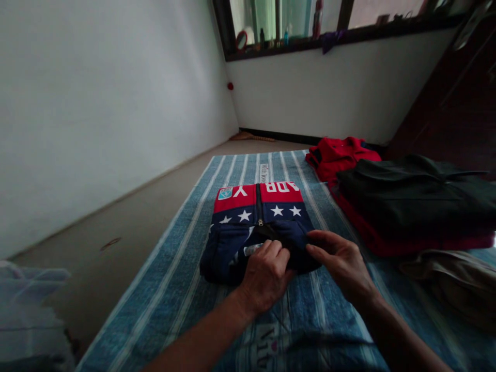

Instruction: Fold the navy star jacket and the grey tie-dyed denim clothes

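Note:
A folded zip-up jacket (256,212) in red and navy, with white stars and letters, lies on the striped bedspread (182,248). Its dark zip runs down the middle to a small pull, and the collar or hood part is bunched at the near end. My left hand (267,271) is closed with curled fingers on that near part; its fingertips are hidden in the cloth. At the jacket's right near edge, my right hand (343,261) pinches the navy fabric between thumb and forefinger.
On the right, dark folded clothes (411,196) are stacked over red ones, with a red garment (341,155) behind. A beige cloth (453,279) lies nearer. White walls, a window sill (294,47) with bottles and a dark door (457,98) surround the bed. Pale plastic (31,310) shows lower left.

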A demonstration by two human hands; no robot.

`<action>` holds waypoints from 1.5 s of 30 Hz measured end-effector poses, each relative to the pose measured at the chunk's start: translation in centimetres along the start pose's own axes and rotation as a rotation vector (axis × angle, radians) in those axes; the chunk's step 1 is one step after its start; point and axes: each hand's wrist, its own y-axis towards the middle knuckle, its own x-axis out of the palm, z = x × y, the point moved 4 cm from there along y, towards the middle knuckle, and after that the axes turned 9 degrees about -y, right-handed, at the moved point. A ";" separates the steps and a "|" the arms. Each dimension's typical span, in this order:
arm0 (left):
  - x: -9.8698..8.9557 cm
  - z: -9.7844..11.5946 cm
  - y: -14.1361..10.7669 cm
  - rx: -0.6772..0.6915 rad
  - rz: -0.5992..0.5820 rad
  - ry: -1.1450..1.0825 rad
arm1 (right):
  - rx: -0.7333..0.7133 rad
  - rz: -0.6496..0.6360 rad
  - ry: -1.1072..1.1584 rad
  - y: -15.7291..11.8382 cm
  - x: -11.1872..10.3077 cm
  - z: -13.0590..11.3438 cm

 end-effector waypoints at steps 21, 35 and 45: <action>1.4 0.2 -0.3 0.169 0.352 -0.256 | 0.137 -0.129 0.112 0.4 0.4 0.4; 2.5 -0.8 -1.2 -0.161 0.346 -0.555 | 0.209 -0.199 0.453 0.4 1.1 0.4; 1.3 -1.7 0.6 -0.614 0.228 -1.293 | 0.257 -0.257 0.291 0.9 2.1 1.0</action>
